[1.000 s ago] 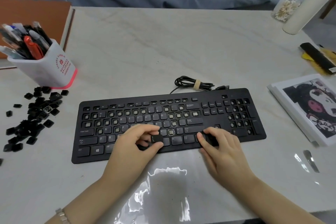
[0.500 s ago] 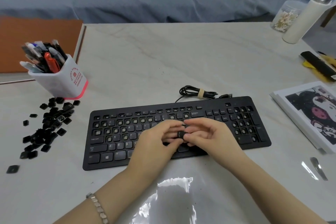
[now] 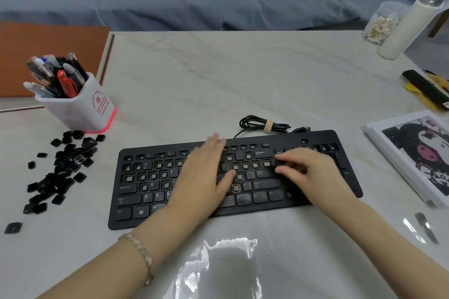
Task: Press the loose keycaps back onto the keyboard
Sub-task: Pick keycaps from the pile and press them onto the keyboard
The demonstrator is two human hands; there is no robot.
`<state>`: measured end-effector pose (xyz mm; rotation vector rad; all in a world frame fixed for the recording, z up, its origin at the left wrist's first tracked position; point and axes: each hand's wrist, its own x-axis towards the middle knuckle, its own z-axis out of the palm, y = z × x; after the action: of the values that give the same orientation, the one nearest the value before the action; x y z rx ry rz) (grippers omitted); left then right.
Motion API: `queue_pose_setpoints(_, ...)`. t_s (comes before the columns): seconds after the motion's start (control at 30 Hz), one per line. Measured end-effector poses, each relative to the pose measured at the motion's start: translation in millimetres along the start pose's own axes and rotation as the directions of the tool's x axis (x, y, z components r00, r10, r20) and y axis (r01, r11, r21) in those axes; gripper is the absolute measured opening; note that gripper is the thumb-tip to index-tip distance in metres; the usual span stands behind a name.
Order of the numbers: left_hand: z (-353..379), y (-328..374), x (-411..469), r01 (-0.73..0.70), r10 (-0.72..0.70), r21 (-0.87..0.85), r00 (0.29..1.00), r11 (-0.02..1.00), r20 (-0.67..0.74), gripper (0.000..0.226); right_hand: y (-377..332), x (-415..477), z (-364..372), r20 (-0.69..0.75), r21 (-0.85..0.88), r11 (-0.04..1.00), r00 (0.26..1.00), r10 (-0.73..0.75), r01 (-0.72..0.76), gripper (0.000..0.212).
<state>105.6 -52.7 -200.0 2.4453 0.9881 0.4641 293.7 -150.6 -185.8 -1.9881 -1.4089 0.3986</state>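
On the tabletop (image 3: 243,75) far left, the caps (image 3: 60,172) lie in a loose heap just in front of the pen cup (image 3: 80,107), one stray (image 3: 13,227) nearer the front edge; they are dumped on the left-hand side, likely as an easy-reach supply. The keyboard (image 3: 136,201) sits square to the person in the middle, its cable (image 3: 264,125) bundled behind it, so both hands can work the rows. Many sockets show bare and pale, the bottom rows are mostly filled; I judge the task well short of done. The left hand (image 3: 204,177) is motion-blurred over the middle of the board, fingers (image 3: 213,145) straight and together, thumb splayed to the side, nothing held; whether the palm touches the keys I cannot tell, and it is probably steadying the board or heading off for another cap. The right hand (image 3: 308,172) hovers low over the right end of the main block, fingers (image 3: 289,158) curled down, index and thumb tips close, pinching what looks like one cap (image 3: 279,164), black on black so not certain. It sits just right of a bare socket, probably being lined up to press in. Far right, a printed picture (image 3: 413,153) lies apart from the board.
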Motion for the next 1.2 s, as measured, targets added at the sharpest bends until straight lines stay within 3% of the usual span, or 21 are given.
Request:
queue_pose_setpoints(0.13, 9.6, -25.8, 11.4, 0.086, -0.095, 0.286, 0.995, 0.954, 0.016, 0.085, 10.1, 15.8, -4.5, -0.057, 0.04, 0.994, 0.993, 0.104, -0.101, 0.015)
queue_pose_setpoints(0.27, 16.0, -33.0, 10.8, 0.066, -0.068, 0.38, 0.998, 0.923, -0.008, 0.065, 8.2, 25.8, 3.6, 0.053, -0.03, 0.999, 0.998, 0.043, -0.041, 0.016)
queue_pose_setpoints(0.4, 18.4, -35.2, 10.7, 0.067, -0.054, 0.397, 0.998, 0.916, -0.043, 0.062, 10.3, 23.8, 12.4, 0.164, -0.132, 0.99, 0.986, -0.016, 0.038, 0.019)
queue_pose_setpoints(0.7, 19.5, -36.8, 10.5, 0.062, -0.052, 0.409, 0.998, 0.91, -0.036, 0.061, 14.9, 23.5, 19.6, 0.111, -0.144, 0.987, 0.992, -0.056, 0.072, 0.017)
queue_pose_setpoints(0.83, 19.1, -37.1, 10.7, 0.06, -0.051, 0.406, 0.998, 0.912, -0.032, 0.061, 23.4, 16.9, 30.6, 0.041, -0.271, 0.955, 0.992, -0.116, 0.122, 0.009)
queue_pose_setpoints(0.9, 19.8, -37.7, 10.6, 0.06, -0.052, 0.404, 0.998, 0.913, -0.032, 0.062, 24.9, 11.4, 34.1, 0.016, -0.329, 0.941, 0.996, -0.082, 0.083, 0.018)
queue_pose_setpoints(1.0, 21.2, -38.6, 10.5, 0.063, -0.053, 0.406, 0.998, 0.912, -0.036, 0.062, 19.3, -0.9, 36.0, 0.015, -0.486, 0.836, 0.959, -0.283, 0.254, 0.024)
queue_pose_setpoints(1.07, 21.2, -39.0, 10.5, 0.063, -0.05, 0.404, 0.998, 0.913, -0.042, 0.062, 15.4, -8.9, 37.5, -0.01, -0.546, 0.791, 0.942, -0.336, 0.276, 0.031)
queue_pose_setpoints(1.2, 20.6, -38.4, 10.5, 0.056, -0.046, 0.4, 0.998, 0.915, -0.035, 0.062, 11.2, -17.0, 43.5, -0.008, -0.539, 0.82, 0.972, -0.234, 0.193, 0.049)
